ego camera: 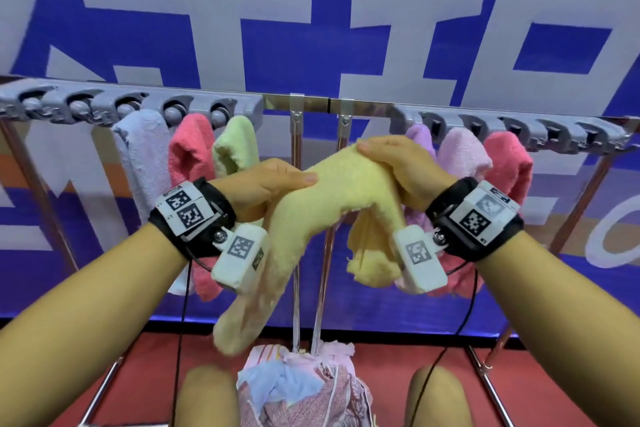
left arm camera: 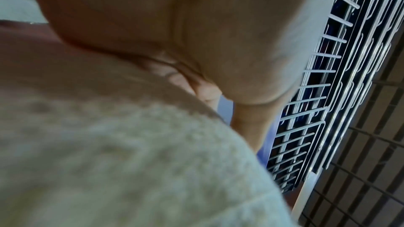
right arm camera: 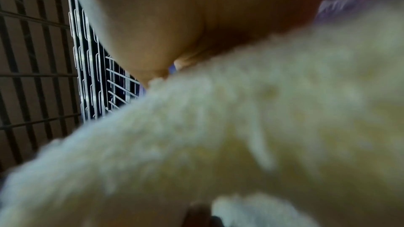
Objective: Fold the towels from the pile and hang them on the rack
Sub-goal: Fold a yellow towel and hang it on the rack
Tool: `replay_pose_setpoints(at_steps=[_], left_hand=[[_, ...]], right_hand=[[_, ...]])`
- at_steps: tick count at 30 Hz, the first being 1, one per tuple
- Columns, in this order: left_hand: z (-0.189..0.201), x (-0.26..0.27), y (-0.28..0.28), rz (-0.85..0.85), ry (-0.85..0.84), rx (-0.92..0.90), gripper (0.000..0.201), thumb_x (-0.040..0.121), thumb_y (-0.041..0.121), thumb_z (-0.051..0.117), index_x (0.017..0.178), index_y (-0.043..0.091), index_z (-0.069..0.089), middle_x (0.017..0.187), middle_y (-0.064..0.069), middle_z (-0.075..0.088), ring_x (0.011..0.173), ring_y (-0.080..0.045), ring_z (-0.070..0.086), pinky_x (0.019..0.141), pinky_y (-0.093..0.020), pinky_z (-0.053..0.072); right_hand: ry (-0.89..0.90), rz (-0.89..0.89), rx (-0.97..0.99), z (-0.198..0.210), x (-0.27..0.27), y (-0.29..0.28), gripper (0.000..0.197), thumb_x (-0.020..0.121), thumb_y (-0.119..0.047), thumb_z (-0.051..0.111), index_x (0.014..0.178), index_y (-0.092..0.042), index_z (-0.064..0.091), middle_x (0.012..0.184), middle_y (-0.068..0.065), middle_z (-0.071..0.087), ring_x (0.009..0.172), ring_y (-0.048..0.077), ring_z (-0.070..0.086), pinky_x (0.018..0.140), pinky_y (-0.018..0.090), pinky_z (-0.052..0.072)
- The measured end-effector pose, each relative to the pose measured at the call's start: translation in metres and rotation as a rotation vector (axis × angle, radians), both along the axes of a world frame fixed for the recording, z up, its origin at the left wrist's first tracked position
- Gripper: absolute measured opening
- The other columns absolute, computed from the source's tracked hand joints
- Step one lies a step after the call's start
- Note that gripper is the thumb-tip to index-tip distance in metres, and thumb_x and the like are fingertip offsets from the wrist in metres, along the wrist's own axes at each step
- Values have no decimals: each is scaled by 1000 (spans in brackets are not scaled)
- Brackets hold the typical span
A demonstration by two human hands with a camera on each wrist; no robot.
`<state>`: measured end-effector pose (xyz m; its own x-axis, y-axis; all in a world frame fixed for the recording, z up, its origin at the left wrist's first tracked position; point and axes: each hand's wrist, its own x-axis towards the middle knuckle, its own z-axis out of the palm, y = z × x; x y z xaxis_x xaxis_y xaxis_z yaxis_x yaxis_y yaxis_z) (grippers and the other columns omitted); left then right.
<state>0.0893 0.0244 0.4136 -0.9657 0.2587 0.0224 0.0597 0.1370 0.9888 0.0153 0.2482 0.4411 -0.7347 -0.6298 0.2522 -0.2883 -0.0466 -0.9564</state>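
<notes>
Yellow towel is held up in front of the rack, gripped by both hands between the two hanging groups. Left hand is closed on it, thumb pressed on top, fingers curled underneath. Right hand is clamped on the upper end, fingers wrapped over the fold. Towel is bunched between the hands; one end droops low toward the pile on the floor, a shorter end hangs below the right wrist.

Left wrist view: palm is seen pressed into the cloth, blurred. Right wrist view: same, palm against the fuzzy cloth; fingertips are hidden in both.

Six towels are already hung on the rack: pale blue, coral and green on the left, purple, pink and coral on the right. A blue-and-white banner is seen behind the rack.
</notes>
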Motion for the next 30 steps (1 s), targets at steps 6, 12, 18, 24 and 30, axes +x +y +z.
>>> replay_pose_setpoints(at_steps=[6,12,18,24,30], left_hand=[[13,-4,8,18,55,79,52,66,49,86,88,3,74,76,-13,69,69,-23,66,62,-31,56],[21,-6,34,17,41,47,49,90,32,63,98,-17,61,73,-16,62,61,-21,62,54,-29,51],[21,4,18,64,58,30,29,89,27,66,65,12,71,52,1,58,48,-11,56,49,-21,44],[25,10,17,19,60,83,45,98,12,40,67,9,72,40,8,52,38,0,51,43,-13,41],[26,18,17,102,98,116,71,103,6,32,41,15,65,38,8,50,37,1,48,42,-11,38]], right_hand=[[4,18,179,-9,-5,13,22,75,-28,61,56,-19,63,60,-1,53,61,13,50,66,30,38],[-33,144,156,-6,2,-12,47,78,-36,62,101,5,62,85,16,58,78,26,56,69,31,47],[-73,202,84,-5,-4,-12,24,79,-26,68,79,-7,52,79,13,46,70,25,46,62,30,40],[-49,196,32,-8,-3,-19,16,79,-22,58,69,-12,50,66,2,44,62,15,44,56,25,36],[47,211,171,-7,3,-39,24,84,-34,62,78,-11,60,68,2,49,58,13,45,52,20,36]])
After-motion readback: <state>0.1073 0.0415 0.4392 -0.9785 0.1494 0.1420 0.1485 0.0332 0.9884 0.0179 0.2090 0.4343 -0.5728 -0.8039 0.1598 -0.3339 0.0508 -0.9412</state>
